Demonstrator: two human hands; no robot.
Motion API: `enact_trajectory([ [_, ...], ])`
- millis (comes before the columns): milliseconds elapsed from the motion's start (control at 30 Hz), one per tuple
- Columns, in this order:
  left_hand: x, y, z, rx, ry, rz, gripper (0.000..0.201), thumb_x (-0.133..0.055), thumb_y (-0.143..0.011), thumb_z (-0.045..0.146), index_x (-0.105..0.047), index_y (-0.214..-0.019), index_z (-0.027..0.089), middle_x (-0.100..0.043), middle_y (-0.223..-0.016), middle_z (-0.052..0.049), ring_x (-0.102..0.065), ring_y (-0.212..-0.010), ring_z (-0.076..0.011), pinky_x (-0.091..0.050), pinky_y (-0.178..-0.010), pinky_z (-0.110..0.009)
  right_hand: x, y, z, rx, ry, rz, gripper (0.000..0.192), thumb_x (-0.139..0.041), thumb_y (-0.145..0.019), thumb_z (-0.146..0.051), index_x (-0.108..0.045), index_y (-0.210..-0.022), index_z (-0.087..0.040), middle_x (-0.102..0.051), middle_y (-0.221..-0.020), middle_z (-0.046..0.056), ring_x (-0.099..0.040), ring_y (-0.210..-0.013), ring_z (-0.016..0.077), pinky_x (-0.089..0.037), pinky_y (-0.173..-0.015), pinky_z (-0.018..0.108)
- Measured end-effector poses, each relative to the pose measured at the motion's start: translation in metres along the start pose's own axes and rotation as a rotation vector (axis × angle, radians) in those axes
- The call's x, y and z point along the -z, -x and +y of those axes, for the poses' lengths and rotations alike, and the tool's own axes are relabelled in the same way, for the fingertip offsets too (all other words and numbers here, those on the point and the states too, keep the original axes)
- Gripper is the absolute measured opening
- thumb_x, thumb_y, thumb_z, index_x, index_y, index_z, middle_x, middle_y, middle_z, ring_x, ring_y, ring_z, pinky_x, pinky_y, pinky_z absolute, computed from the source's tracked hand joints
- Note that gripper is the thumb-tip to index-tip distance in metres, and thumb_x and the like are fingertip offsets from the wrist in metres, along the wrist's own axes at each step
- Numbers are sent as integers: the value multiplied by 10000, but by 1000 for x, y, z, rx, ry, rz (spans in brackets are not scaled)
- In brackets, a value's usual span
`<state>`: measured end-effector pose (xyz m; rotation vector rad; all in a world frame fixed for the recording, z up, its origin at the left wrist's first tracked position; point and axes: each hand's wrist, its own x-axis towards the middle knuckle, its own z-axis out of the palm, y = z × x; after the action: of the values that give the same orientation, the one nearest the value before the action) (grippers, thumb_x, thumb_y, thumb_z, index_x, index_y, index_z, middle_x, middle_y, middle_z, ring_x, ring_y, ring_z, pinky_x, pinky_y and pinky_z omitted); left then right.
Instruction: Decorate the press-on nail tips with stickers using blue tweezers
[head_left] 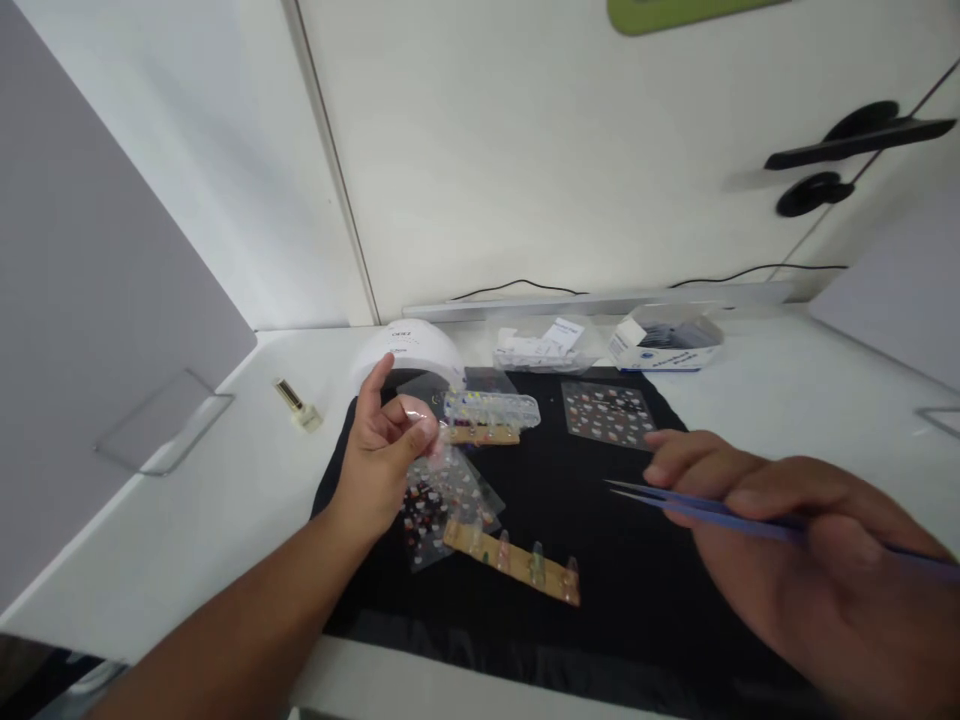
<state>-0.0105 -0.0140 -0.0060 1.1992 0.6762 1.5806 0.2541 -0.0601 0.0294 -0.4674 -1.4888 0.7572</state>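
Note:
My left hand is raised over the left of the black mat, index finger up, its thumb and other fingers pinching a small clear plastic piece whose exact kind I cannot make out. My right hand grips blue-purple tweezers that point left, tips slightly apart with nothing between them. Below my left hand, clear sticker sheets overlap on the mat. A wooden strip carries several coloured nail tips. Behind lies another strip, beside a clear case of small decorations.
At the back stand a white nail lamp, a clear tray of packets and an opened box. A sticker sheet lies on the black mat. A polish bottle lies on the white table at left.

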Motion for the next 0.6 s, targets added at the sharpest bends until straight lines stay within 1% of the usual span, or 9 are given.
enact_trajectory([
  [33, -3, 3, -1, -10, 20, 11, 844, -828, -815, 316, -313, -1482, 354, -620, -762, 103, -614, -566, -80, -484, -560, -205, -5, -3, -4, -2, -24, 4, 184, -665, -938, -410, -805, -939, -291, -765, -714, 6, -666, -793, 219, -524, -953, 369],
  [67, -6, 6, -1, -18, 38, 20, 832, -835, -811, 299, -329, -1469, 364, -623, -773, 104, -645, -581, -85, -513, -580, -211, -10, -6, -6, -3, -68, -29, 195, -657, -946, -400, -805, -945, -271, -762, -719, 9, -662, -770, 205, -524, -929, 346],
  [100, -10, 10, -1, -27, 53, 28, 802, -839, -809, 280, -360, -1445, 373, -622, -780, 107, -671, -595, -89, -540, -600, -215, -16, -8, -6, 6, -107, -79, 195, -663, -945, -382, -806, -950, -250, -766, -733, 15, -665, -770, 196, -519, -927, 328],
  [133, -13, 14, -2, -32, 64, 33, 755, -839, -809, 258, -400, -1412, 376, -622, -784, 110, -690, -610, -92, -562, -617, -217, -22, -9, -5, 2, -122, -88, 203, -647, -959, -368, -805, -934, -245, -771, -747, 20, -675, -800, 197, -508, -954, 331],
  [167, -16, 18, -1, -38, 72, 35, 695, -836, -812, 235, -446, -1371, 373, -623, -785, 110, -702, -620, -92, -575, -625, -214, -27, -10, -2, -7, -132, -103, 222, -631, -967, -376, -804, -927, -242, -767, -739, 26, -676, -818, 201, -511, -950, 337],
  [300, -25, 31, 1, -50, 74, 17, 404, -825, -819, 179, -619, -1151, 285, -658, -765, 88, -715, -635, -81, -595, -638, -180, -38, -7, 15, -59, -188, -127, 240, -592, -985, -403, -791, -943, -276, -741, -737, 25, -669, -870, 211, -560, -853, 359],
  [400, -27, 37, 4, -19, 43, -31, 247, -817, -815, 134, -679, -1000, 223, -714, -748, 51, -747, -673, -101, -611, -661, -174, -39, -2, 24, -94, -231, -125, 245, -569, -999, -404, -781, -965, -284, -727, -744, 23, -664, -898, 204, -569, -840, 350],
  [467, -27, 40, 6, 14, 17, -58, 222, -808, -801, 80, -696, -946, 207, -736, -752, 37, -763, -700, -112, -615, -663, -164, -38, 1, 25, -106, -250, -123, 251, -560, -1004, -400, -779, -971, -283, -723, -729, 20, -657, -888, 201, -564, -870, 352],
  [600, -26, 42, 7, 62, -33, -86, 257, -790, -757, -16, -730, -892, 195, -738, -763, 40, -763, -713, -98, -617, -678, -138, -33, 5, 25, -90, -264, -101, 242, -582, -990, -406, -786, -987, -274, -750, -752, 29, -656, -898, 211, -541, -921, 370],
])
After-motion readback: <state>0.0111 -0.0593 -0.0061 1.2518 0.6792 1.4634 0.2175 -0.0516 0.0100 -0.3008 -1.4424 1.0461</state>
